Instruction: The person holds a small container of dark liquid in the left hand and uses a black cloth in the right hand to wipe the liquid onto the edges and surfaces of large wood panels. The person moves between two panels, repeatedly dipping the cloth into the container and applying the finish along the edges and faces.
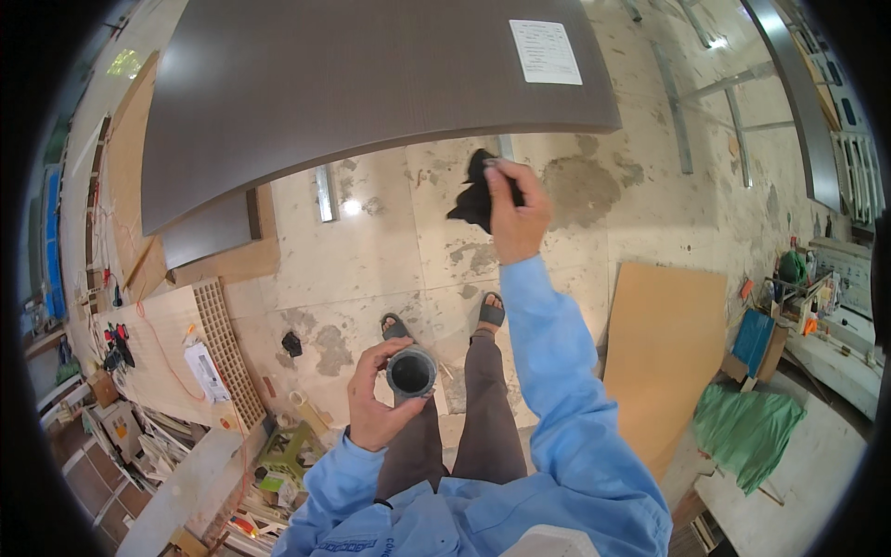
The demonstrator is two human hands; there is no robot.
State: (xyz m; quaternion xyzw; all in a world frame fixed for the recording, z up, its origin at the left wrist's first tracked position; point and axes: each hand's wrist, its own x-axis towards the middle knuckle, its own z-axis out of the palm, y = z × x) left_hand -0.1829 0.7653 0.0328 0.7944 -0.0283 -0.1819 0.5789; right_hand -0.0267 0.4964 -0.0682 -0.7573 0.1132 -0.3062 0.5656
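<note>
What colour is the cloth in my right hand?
The cloth is black, as the head view shows.

You have a bright, fairly even indoor view, with a small white glare spot on the pale beige tiled floor [399,278] and a milky sheen across the upper left of the broad dark brown wood-grain panel [390,79], whose straight front edge bows. The inside of the round grey cup [411,373] sinks into shadow; the crumpled black cloth [475,200] shows little detail. Toward the black circular rim, your picture warps, darkens and softens.
</note>
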